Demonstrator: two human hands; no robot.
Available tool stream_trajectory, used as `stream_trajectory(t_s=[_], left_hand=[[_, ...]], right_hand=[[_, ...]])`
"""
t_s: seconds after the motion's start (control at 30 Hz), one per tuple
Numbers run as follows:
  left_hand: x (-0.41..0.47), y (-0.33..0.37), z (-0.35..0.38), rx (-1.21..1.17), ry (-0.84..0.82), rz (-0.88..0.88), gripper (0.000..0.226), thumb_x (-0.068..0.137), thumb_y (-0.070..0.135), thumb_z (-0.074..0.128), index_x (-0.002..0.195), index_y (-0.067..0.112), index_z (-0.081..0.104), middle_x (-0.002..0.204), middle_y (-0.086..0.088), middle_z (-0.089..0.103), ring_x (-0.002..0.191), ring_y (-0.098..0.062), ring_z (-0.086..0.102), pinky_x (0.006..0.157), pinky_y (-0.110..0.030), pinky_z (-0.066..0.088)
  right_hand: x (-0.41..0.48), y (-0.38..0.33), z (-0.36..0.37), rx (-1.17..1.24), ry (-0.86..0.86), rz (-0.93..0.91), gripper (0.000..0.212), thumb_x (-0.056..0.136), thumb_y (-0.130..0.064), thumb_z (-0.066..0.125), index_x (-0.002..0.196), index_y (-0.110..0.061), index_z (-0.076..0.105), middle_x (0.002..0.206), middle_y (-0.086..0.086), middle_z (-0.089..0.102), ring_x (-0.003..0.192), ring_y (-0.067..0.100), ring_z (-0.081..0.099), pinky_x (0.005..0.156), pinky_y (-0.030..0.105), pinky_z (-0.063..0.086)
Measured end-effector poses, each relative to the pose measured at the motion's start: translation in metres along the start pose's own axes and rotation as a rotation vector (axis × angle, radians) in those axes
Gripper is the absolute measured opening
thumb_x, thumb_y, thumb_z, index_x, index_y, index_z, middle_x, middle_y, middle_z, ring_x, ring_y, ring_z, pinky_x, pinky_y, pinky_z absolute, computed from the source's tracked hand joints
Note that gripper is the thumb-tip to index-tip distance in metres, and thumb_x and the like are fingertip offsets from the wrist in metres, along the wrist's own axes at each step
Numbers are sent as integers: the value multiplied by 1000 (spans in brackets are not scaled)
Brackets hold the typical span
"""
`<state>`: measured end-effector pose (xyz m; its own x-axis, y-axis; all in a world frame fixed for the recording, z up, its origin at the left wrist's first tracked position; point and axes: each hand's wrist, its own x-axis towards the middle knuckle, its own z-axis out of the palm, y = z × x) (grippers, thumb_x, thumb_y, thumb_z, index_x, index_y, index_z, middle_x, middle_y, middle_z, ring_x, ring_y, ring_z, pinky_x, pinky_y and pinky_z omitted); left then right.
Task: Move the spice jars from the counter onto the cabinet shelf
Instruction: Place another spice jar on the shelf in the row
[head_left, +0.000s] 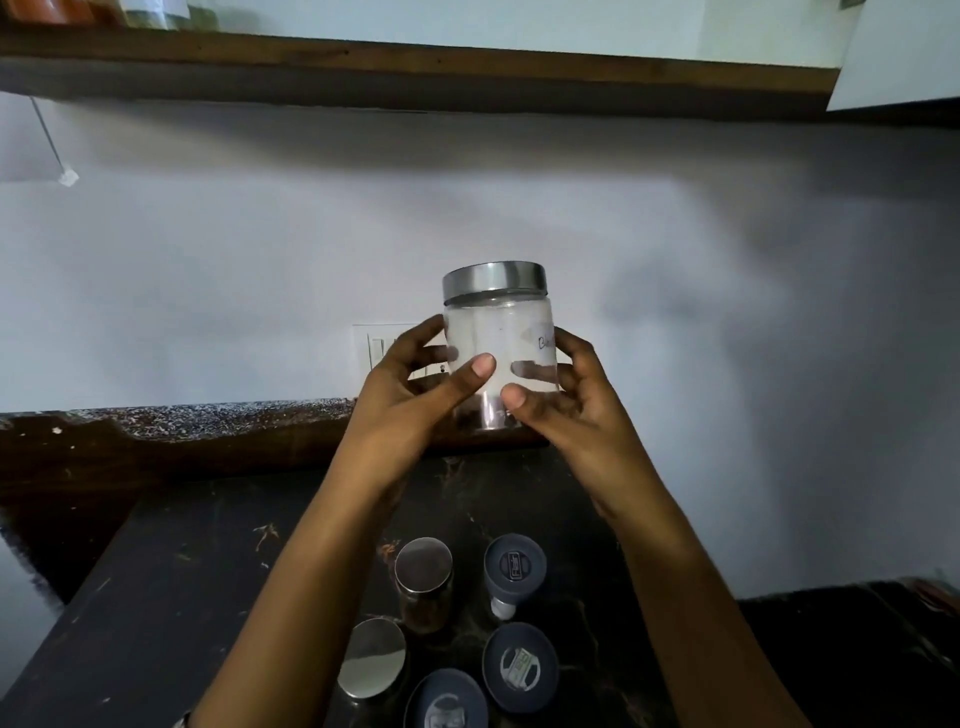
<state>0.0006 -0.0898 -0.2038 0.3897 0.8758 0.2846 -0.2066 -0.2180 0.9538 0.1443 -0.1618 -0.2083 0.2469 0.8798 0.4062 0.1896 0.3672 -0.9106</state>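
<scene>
A pale wall (675, 234) fills most of the view. Across the top runs the wooden shelf (415, 62), with a few containers (156, 10) just visible at its far left and a white cabinet door (904, 52) at the far right. Below lies the dark stone counter (182, 571).

Both forearms reach up from the near edge. The left hand (410, 384) and right hand (571, 400) hold a clear jar (498, 332) between them, upright, in the air above the back of the counter and well below the shelf. Each hand's fingers are curled round the glass from its own side, thumbs pressed on the near face. The jar has a steel lid (493, 280) and a paper label (540, 345), and a little dark content shows at its bottom.

Five more jars stand near on the counter between the arms: two steel-lidded jars (423, 566) on the left, one behind the other, and three grey-lidded jars (514, 564) to their right.

A white switch plate (379, 348) sits on the wall, partly hidden behind the left hand.
</scene>
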Motion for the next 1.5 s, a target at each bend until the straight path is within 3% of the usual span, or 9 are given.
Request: stream_trajectory(t_s=[0.17,0.37,0.53,0.67,0.9,1.03,1.27,1.4,1.5], left_hand=[[0,-1,8,9,-17,22,76,62,35,85,130,20,54,117,-2,65,94,-20,71,71,-36,58],[6,0,3,-189,-105,-46,88,50,39,89,128,14,57,124,-12,65,111,-27,65,86,-44,56],[1,-1,12,-112,-82,-50,64,66,35,76,125,22,57,121,-4,66,106,-19,67,84,-38,57],[-2,1,15,1,-74,-40,77,58,38,83,127,20,56,115,-7,66,98,-20,70,83,-36,57],[2,-1,14,-68,-79,-65,61,68,24,77,125,15,58,116,-7,69,102,-21,69,88,-36,55],[-1,0,19,-62,-96,-39,57,72,26,76,125,16,58,112,-3,72,103,-19,69,86,-31,56],[-8,18,21,32,-69,45,51,70,27,68,119,17,61,105,5,74,99,-10,70,79,-20,56],[-11,41,10,186,-58,112,56,67,39,78,120,29,63,108,4,73,102,-16,68,88,-33,53],[-11,65,5,282,-15,181,56,65,44,70,119,35,62,97,5,74,93,-11,69,83,-24,49]], right_hand=[[-6,0,2,-193,62,-100,83,55,-55,71,127,-44,30,114,-26,49,93,-16,56,71,6,49],[-3,-7,-19,50,-154,41,80,64,-39,68,133,-48,28,131,-9,50,113,4,55,82,16,52],[-5,-5,-18,41,-8,-6,79,58,-42,73,126,-51,34,117,-18,56,103,2,61,77,18,55],[-7,-1,-16,-9,29,-41,84,55,-45,74,127,-50,31,111,-25,52,96,-11,61,73,15,54],[1,-4,-30,121,-34,70,70,69,-37,67,133,-38,39,127,-5,57,109,9,61,84,22,53],[2,-5,-34,140,-47,85,47,81,-19,65,122,-35,50,119,-10,62,97,-2,65,75,14,54],[6,-15,-34,66,-66,64,67,65,-38,68,130,-33,48,126,-12,60,111,3,60,88,19,52],[14,-35,-33,-44,-108,8,55,63,-44,67,116,-43,52,119,-20,62,111,-2,58,91,22,50],[21,-58,-30,-78,-141,-46,51,61,-47,66,111,-45,54,114,-24,63,106,-6,59,85,18,52]])
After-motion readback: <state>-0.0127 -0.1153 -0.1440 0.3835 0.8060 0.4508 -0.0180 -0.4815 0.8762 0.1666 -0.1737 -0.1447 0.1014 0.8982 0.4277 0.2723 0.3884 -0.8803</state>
